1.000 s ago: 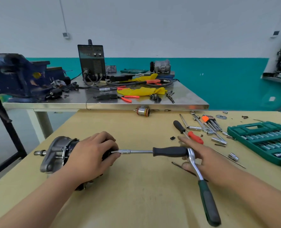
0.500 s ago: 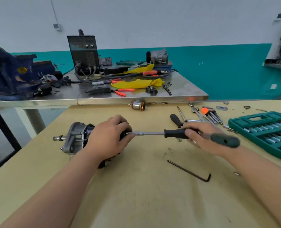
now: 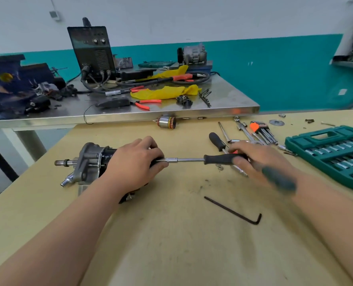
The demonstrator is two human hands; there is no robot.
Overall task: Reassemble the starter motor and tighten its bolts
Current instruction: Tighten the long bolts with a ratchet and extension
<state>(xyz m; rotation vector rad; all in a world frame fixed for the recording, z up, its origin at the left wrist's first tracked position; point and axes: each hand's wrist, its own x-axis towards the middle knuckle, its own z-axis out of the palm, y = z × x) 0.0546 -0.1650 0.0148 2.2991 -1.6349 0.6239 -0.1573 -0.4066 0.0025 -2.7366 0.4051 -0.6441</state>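
**Both hands full**

The wooden table fills the lower frame. Left of centre lies the starter motor, with the left hand curled round its body. Right of centre, the right hand grips the nut driver by its black handle, and the shaft reaches the motor's end.

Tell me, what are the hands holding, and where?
The left hand grips the starter motor around its black body. The right hand holds the socket driver by its black handle, with a blurred green-handled tool too.
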